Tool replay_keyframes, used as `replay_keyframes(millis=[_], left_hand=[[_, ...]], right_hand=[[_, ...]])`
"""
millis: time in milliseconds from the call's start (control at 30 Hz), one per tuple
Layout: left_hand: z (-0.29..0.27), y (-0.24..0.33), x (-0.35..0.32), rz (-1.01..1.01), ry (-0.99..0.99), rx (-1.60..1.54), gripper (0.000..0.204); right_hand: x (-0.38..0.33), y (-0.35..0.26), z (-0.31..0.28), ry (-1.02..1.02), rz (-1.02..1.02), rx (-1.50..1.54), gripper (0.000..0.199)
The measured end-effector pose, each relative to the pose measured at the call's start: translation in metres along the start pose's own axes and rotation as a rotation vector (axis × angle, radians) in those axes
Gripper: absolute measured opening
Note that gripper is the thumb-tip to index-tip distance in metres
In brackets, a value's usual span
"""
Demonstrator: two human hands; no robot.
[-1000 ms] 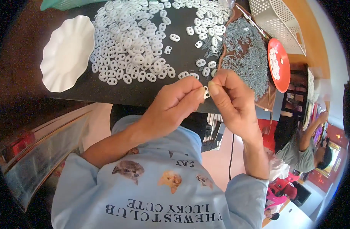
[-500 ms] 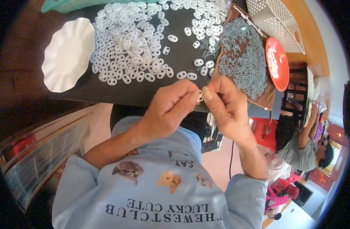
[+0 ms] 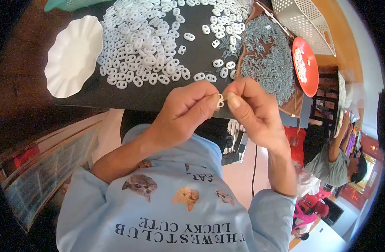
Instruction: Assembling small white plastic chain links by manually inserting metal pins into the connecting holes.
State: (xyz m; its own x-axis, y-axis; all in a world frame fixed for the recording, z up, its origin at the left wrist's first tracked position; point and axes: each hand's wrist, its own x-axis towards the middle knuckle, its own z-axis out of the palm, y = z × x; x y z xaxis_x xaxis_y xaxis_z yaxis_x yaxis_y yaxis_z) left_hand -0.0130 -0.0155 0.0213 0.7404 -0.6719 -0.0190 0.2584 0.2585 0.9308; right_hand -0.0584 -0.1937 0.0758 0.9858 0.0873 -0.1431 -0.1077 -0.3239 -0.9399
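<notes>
Your left hand [image 3: 182, 111] and right hand [image 3: 259, 117] face each other, each with thumb [image 3: 201, 111] pressed toward bent index finger [image 3: 203, 89], fingertips [image 3: 235, 102] nearly meeting. Below them, your left forearm [image 3: 125, 155] slants inward; your right forearm [image 3: 281, 174] stands steeper.

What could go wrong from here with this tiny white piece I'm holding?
It could slip: the tiny white piece sits only in the fingertips of your left hand, with your right hand pinched close beside it.

If dropped near the table's front edge, it might fall to the floor.

Parts could mix: some grey bits lie off the brown cloth, among loose white pieces.
</notes>
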Motion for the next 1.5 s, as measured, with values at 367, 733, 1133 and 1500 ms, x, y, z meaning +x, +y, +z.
replay_keyframes(millis=[367,733,1133,1500], left_hand=[[0.001,0.001,-0.007,-0.050,0.004,-0.055,0.015],[-0.019,0.002,0.000,0.011,0.107,-0.055,0.019],[-0.025,-0.010,0.008,0.008,0.073,-0.058,0.020],[-0.029,-0.013,0.006,0.034,0.045,0.034,0.019]], right_hand=[[0.006,0.001,0.007,-0.038,-0.105,-0.094,0.013],[0.048,0.001,-0.005,0.027,-0.156,-0.273,0.011],[0.160,0.022,-0.019,0.007,-0.557,-1.041,0.011],[0.144,0.018,-0.044,0.070,-0.465,-0.957,0.011]])
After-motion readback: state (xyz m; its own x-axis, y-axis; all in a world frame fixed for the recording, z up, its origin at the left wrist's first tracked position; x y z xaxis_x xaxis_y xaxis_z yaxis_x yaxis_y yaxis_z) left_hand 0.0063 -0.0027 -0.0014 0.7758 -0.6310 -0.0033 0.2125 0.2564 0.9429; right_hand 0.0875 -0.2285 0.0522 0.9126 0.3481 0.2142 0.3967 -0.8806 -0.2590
